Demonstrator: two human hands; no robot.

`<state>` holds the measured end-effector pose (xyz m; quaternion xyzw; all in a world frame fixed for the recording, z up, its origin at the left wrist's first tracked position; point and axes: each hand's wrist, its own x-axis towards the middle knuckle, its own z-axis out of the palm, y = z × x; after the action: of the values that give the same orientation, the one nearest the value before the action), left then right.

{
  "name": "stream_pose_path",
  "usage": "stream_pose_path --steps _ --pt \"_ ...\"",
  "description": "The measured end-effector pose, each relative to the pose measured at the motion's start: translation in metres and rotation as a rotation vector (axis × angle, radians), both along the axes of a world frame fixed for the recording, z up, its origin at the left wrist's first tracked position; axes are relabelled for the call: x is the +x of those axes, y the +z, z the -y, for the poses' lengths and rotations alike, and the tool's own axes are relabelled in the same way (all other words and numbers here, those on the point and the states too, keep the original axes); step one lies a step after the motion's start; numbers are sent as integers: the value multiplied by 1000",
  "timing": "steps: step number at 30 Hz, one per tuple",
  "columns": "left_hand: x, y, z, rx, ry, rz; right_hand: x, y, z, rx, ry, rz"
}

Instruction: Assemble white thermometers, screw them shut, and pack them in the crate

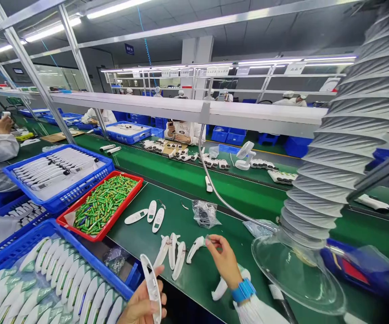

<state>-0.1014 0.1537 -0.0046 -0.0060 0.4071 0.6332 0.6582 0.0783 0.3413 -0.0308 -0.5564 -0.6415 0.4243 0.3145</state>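
Green assembly-line worktop (187, 216): left hand (140, 306) is gripping a white casing half (152, 288) steadily, while right hand (224, 261) is pinching a small clear part (209, 238), best kept level.

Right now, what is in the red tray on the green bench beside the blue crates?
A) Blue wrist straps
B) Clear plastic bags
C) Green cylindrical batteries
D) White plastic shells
C: the red tray is heaped with small green cylinders that look like batteries, while the white shells lie loose on the green bench and one is held in the left hand.
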Motion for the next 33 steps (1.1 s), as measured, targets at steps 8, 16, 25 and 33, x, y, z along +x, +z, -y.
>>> stream_pose_path --steps 8,16,25,33 --pt "75 53 -15 282 -263 186 69 113 118 329 284 -148" --pt "148 95 -9 188 -551 -15 132 139 157 558 299 -82" --pt "187 106 2 104 -574 35 175 138 171 555 297 -48" --pt "200 110 12 164 -509 3 192 142 170 363 301 -172"
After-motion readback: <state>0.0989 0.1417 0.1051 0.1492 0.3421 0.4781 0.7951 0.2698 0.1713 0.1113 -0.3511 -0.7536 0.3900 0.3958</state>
